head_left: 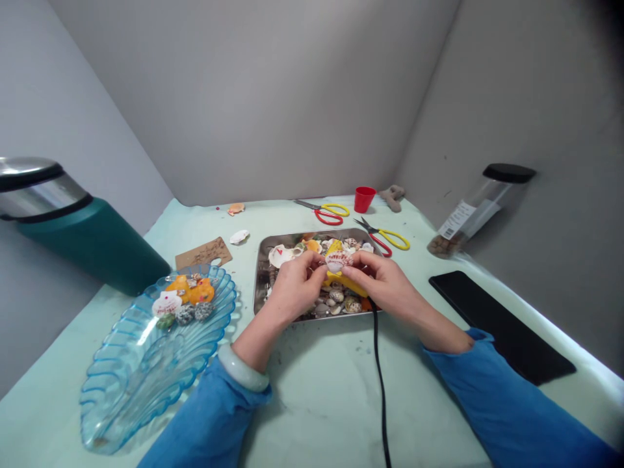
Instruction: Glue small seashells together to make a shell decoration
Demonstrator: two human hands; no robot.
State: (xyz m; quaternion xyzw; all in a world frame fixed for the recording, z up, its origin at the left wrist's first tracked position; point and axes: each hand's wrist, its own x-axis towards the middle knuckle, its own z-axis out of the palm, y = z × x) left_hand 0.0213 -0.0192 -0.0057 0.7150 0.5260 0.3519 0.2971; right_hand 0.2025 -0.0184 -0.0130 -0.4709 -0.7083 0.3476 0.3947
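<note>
Above a metal tray (259,286) of seashells, both my hands meet at one small seashell (337,261), ribbed and white with reddish-brown markings. My left hand (301,281) pinches its left side between thumb and fingers. On the other side, my right hand (383,276) grips it with thumb and fingertips. Just under my hands lies a yellow corded tool (353,283), partly hidden by my right hand and the shell. Its black cord (378,364) runs down toward me across the table. Assorted snail shells (336,296) fill the tray around it.
A blue clear leaf-shaped dish (160,364) with shells stands left, near a green bottle (102,240) and brown card (205,252). Behind the tray are two pairs of scissors (331,213) and a red cup (364,199). A black slab (497,325) and clear jar (475,218) stand right.
</note>
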